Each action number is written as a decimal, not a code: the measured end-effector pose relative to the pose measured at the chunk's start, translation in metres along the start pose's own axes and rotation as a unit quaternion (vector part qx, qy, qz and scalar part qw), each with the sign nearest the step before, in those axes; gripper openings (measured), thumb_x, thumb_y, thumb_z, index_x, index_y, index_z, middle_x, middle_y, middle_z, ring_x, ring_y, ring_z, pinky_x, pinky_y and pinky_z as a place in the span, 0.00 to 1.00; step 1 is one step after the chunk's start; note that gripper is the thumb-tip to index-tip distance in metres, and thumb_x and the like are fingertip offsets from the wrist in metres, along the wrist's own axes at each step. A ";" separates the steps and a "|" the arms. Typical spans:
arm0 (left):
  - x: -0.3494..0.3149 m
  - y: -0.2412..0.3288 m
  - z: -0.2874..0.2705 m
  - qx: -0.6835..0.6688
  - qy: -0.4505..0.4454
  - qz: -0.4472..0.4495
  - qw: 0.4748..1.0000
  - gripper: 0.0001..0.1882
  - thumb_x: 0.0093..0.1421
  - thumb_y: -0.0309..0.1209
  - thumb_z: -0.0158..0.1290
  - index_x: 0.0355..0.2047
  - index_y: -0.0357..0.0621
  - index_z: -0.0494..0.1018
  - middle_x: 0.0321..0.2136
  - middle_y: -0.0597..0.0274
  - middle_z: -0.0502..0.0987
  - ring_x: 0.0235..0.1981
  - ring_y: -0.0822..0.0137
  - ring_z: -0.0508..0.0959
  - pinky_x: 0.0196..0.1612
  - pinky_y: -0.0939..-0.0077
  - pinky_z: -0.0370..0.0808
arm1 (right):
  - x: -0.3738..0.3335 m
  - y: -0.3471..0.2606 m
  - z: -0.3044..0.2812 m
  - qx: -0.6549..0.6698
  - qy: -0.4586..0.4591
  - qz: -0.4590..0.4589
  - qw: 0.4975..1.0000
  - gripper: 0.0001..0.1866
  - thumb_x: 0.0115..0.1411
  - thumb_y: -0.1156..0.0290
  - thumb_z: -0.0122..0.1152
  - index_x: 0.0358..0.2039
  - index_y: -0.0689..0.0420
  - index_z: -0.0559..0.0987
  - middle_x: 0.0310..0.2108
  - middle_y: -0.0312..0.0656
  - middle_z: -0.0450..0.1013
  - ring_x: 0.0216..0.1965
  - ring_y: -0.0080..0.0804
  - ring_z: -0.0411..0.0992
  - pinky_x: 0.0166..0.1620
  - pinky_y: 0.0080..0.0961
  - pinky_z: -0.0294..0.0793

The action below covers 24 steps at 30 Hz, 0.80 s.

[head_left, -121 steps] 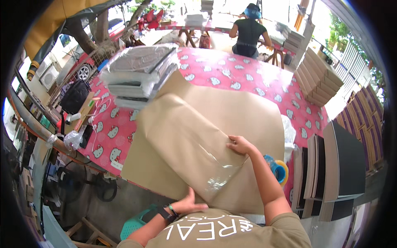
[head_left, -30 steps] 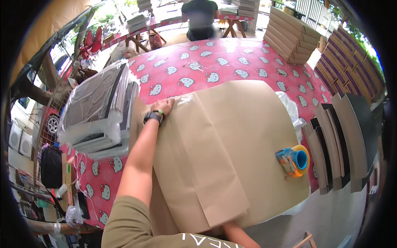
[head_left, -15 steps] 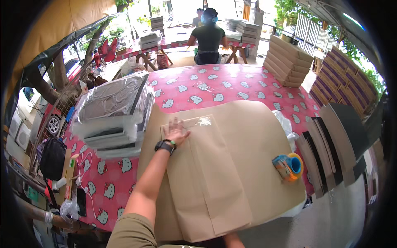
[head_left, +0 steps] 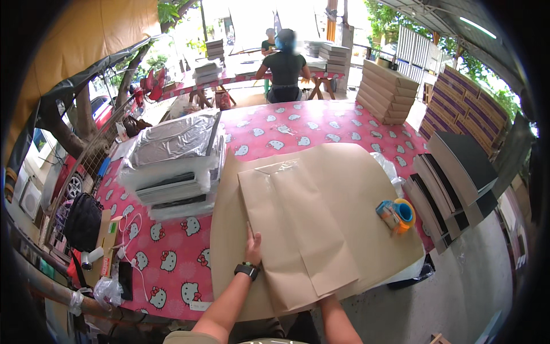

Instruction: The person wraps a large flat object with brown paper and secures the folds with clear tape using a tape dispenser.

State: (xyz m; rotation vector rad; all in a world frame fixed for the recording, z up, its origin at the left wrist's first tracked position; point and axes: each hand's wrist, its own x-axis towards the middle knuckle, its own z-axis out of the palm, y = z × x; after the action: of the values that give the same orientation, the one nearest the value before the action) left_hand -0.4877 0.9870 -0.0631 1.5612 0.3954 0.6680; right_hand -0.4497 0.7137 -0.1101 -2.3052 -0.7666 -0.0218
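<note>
A long, flat brown paper package (head_left: 298, 229) lies on a large sheet of brown kraft paper (head_left: 366, 229), clear tape shining at its far end. A lengthwise flap runs down its top. My left hand (head_left: 252, 247) grips the package's left edge, its fingers partly tucked out of sight along the side. My right hand (head_left: 328, 300) reaches under the near end, so its fingers are hidden. On the right of the sheet rests a blue and orange tape dispenser (head_left: 395, 215), apart from both hands.
Plastic-wrapped stacks (head_left: 172, 155) stand left on the pink patterned table (head_left: 172, 258). Dark and brown boards (head_left: 452, 189) lean at the right edge. Brown boxes (head_left: 387, 92) rise at the far right corner. A cable, a phone (head_left: 125, 281) and a black bag (head_left: 85, 221) lie left. Two people are beyond.
My left hand has come off the taped far end and moved nearer, to the package's left edge. More of my right forearm shows at the near end. The view has shifted slightly.
</note>
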 end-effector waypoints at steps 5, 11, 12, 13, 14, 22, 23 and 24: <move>-0.012 0.002 0.001 0.068 -0.017 0.035 0.997 0.48 0.57 0.61 0.37 0.62 0.35 0.36 0.63 0.47 0.42 0.64 0.57 0.42 0.63 0.68 0.39 | 0.008 0.007 -0.001 -0.012 0.001 0.002 1.000 0.27 0.53 0.60 0.57 0.51 0.60 0.67 0.51 0.54 0.64 0.54 0.46 0.60 0.56 0.35 0.58; -0.016 0.024 0.000 0.089 0.008 0.081 0.993 0.47 0.57 0.59 0.40 0.63 0.37 0.36 0.64 0.47 0.39 0.65 0.57 0.38 0.64 0.65 0.36 | 0.018 0.000 0.001 -0.014 0.012 -0.010 1.000 0.27 0.53 0.60 0.57 0.51 0.60 0.67 0.51 0.54 0.64 0.54 0.46 0.60 0.56 0.35 0.58; -0.014 0.013 -0.006 0.107 0.011 0.091 0.990 0.46 0.57 0.59 0.40 0.63 0.39 0.36 0.64 0.48 0.39 0.65 0.57 0.38 0.64 0.63 0.36 | 0.020 -0.002 0.004 -0.010 0.006 -0.015 1.000 0.27 0.53 0.60 0.57 0.51 0.60 0.67 0.51 0.54 0.64 0.54 0.46 0.60 0.56 0.35 0.58; -0.014 0.010 -0.010 0.119 0.011 0.102 0.988 0.45 0.58 0.58 0.40 0.63 0.41 0.37 0.64 0.49 0.38 0.65 0.56 0.38 0.64 0.61 0.35 | 0.022 -0.003 0.004 -0.009 0.003 -0.019 1.000 0.27 0.53 0.60 0.57 0.51 0.60 0.67 0.51 0.54 0.64 0.54 0.46 0.60 0.56 0.35 0.58; -0.020 0.016 -0.008 0.233 -0.024 0.127 0.964 0.42 0.58 0.56 0.39 0.63 0.44 0.39 0.64 0.51 0.39 0.65 0.56 0.38 0.63 0.58 0.35 | 0.021 0.003 0.000 -0.017 0.000 -0.012 1.000 0.27 0.53 0.60 0.56 0.51 0.60 0.67 0.51 0.54 0.64 0.54 0.46 0.60 0.56 0.35 0.58; -0.048 0.077 -0.012 0.437 -0.289 0.192 0.830 0.29 0.62 0.53 0.30 0.60 0.58 0.54 0.63 0.66 0.49 0.65 0.60 0.43 0.62 0.48 0.38 | -0.039 -0.078 -0.005 0.085 -0.389 -0.058 0.915 0.31 0.51 0.54 0.58 0.51 0.60 0.67 0.53 0.52 0.63 0.55 0.44 0.60 0.57 0.34 0.58; -0.047 0.077 -0.012 0.437 -0.292 0.187 0.830 0.29 0.62 0.53 0.31 0.60 0.58 0.54 0.63 0.66 0.48 0.65 0.60 0.43 0.62 0.48 0.38 | -0.049 -0.096 -0.009 0.226 -0.478 0.014 0.849 0.33 0.48 0.52 0.61 0.50 0.59 0.69 0.52 0.50 0.65 0.54 0.45 0.61 0.57 0.34 0.57; -0.048 0.077 -0.013 0.443 -0.297 0.179 0.827 0.29 0.62 0.53 0.31 0.60 0.58 0.54 0.63 0.66 0.48 0.65 0.60 0.43 0.62 0.48 0.38 | -0.057 -0.108 -0.005 0.193 -0.388 0.011 0.901 0.32 0.49 0.53 0.61 0.49 0.60 0.69 0.51 0.50 0.65 0.53 0.47 0.61 0.56 0.34 0.58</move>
State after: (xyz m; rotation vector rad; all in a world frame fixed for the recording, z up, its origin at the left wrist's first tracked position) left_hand -0.5440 0.9591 0.0044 2.6724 -0.1118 0.2119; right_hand -0.5535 0.7440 -0.0527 -1.8991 -1.0101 1.0205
